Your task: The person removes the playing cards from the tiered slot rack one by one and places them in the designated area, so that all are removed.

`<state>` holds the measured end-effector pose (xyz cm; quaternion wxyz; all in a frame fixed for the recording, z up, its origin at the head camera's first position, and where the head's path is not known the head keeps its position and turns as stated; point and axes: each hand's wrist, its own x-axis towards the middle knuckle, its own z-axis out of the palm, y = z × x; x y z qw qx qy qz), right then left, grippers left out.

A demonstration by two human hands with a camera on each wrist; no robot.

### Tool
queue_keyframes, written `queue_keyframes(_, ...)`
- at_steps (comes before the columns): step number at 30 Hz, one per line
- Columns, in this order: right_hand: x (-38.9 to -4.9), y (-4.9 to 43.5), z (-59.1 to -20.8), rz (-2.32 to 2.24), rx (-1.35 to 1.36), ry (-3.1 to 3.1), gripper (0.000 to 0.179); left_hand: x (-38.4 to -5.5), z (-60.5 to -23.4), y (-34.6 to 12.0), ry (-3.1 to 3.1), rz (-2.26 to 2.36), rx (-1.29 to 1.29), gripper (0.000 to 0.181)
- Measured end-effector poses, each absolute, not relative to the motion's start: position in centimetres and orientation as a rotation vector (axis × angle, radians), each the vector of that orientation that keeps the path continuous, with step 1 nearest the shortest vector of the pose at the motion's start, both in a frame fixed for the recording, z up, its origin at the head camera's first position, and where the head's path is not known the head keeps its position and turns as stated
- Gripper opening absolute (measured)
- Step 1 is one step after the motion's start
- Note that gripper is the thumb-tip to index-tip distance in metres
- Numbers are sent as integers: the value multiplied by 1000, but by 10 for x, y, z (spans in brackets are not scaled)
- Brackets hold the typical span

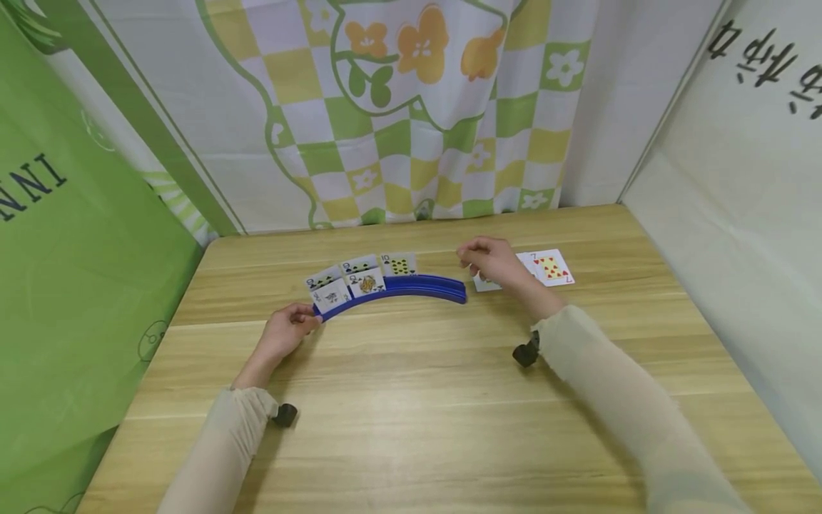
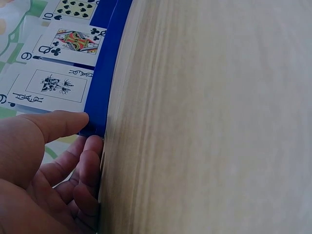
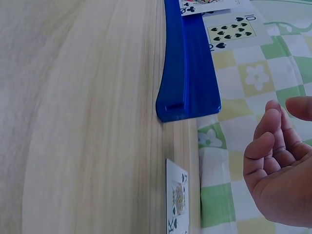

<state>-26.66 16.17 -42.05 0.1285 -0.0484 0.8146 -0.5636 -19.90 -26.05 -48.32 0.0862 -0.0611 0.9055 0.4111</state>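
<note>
A curved blue card holder (image 1: 427, 287) stands on the table with playing cards upright in its left part. A joker (image 2: 56, 87) and a queen of clubs (image 2: 73, 43) are in front; behind them are a ten of spades (image 1: 399, 264) and two partly covered cards. My left hand (image 1: 285, 332) pinches the holder's left end between thumb and fingers. Beyond the holder's right end, my right hand (image 1: 493, 260) hovers with loosely bent fingers, holding nothing. Below it on the table lies a king of spades (image 3: 178, 200), partly hidden in the head view.
A seven of hearts (image 1: 551, 267) lies face up to the right of my right hand, beside another partly hidden card. The wooden table (image 1: 398, 400) meets a checked, flowered curtain (image 1: 411, 150) at the back. Cloth walls stand left and right.
</note>
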Motion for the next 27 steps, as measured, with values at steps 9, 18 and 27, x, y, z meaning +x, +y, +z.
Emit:
queue_keyframes(9,-265,151,-416,-1618,-164,2375,31,-199,-483,-261,2708,1222,-183,38)
queue_keyframes(18,-262,144,-415,-1617,-139,2342,27,-198,-485,-260,2711,1220,-186,37)
queue_keyframes(27,-261,137,-411,-1634,-165,2333,30,-199,-484,-260,2710,1220,-183,38)
